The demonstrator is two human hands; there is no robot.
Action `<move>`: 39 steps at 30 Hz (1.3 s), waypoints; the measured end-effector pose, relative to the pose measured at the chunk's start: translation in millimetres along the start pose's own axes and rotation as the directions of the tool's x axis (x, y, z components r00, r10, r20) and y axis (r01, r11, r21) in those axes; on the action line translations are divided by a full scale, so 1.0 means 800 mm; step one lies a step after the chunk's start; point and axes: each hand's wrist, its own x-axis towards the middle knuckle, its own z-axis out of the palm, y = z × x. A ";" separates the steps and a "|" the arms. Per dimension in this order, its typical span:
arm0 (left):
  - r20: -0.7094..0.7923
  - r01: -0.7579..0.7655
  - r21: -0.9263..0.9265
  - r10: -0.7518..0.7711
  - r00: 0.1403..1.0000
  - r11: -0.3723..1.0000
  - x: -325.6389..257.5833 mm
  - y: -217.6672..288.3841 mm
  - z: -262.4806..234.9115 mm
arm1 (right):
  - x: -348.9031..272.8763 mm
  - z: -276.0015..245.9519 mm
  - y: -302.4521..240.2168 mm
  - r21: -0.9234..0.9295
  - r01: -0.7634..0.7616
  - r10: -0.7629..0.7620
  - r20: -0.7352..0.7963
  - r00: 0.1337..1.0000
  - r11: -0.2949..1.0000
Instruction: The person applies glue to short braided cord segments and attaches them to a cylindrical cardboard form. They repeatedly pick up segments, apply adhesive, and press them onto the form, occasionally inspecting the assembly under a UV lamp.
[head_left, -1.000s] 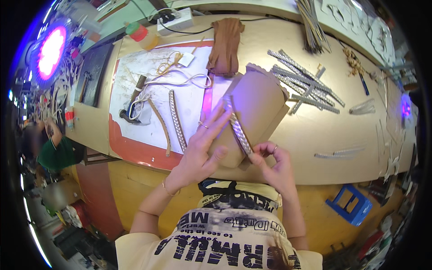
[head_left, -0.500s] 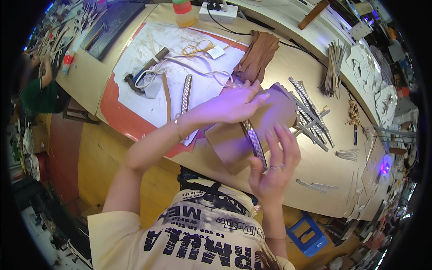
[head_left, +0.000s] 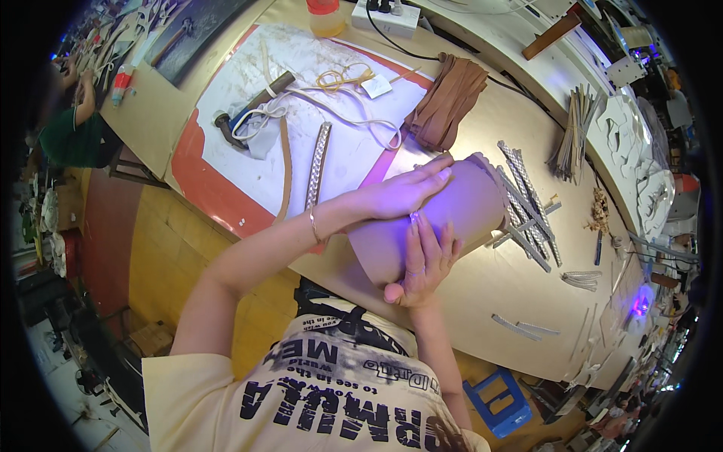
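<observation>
A brown, curved sheet or roll (head_left: 473, 197) with a ragged far edge lies on the bench in front of me. My left hand (head_left: 403, 190) rests flat across its left side, fingers stretched out and pointing right. Just nearer to me, my right hand (head_left: 428, 260) lays its long fingers on the same brown surface, thumb held apart. The fingertips of the right hand come close to the left palm. Whatever lies under the two hands is hidden. To the left, a silvery braided strip (head_left: 318, 162) and a plain brown strip (head_left: 285, 166) lie on a white sheet (head_left: 346, 151).
A hammer (head_left: 263, 98) and pale cord (head_left: 346, 117) lie farther back. Brown leather strips (head_left: 448, 102) are bundled beyond my hands. More braided strips (head_left: 531, 203) lie right. A power strip (head_left: 385, 19) stands at the back, a blue stool (head_left: 499, 401) below. Another person (head_left: 75, 139) is at far left.
My right hand has moved left and come down onto the brown surface. My left hand has flattened. The braided strip that showed between the hands is now out of sight.
</observation>
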 end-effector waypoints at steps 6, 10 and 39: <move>0.019 -0.119 0.291 0.118 0.993 0.949 0.004 -0.009 -0.004 | -0.039 0.012 0.008 0.011 0.027 -0.026 -0.076 0.997 1.000; 0.019 -0.091 0.262 0.089 0.996 0.961 0.008 -0.014 -0.007 | -0.056 0.013 0.012 -0.023 0.008 -0.009 -0.020 1.000 1.000; -0.304 -0.065 -0.237 -0.010 0.953 0.969 -0.073 0.015 -0.002 | 0.021 -0.109 0.007 0.195 -0.497 0.531 -0.199 0.824 0.845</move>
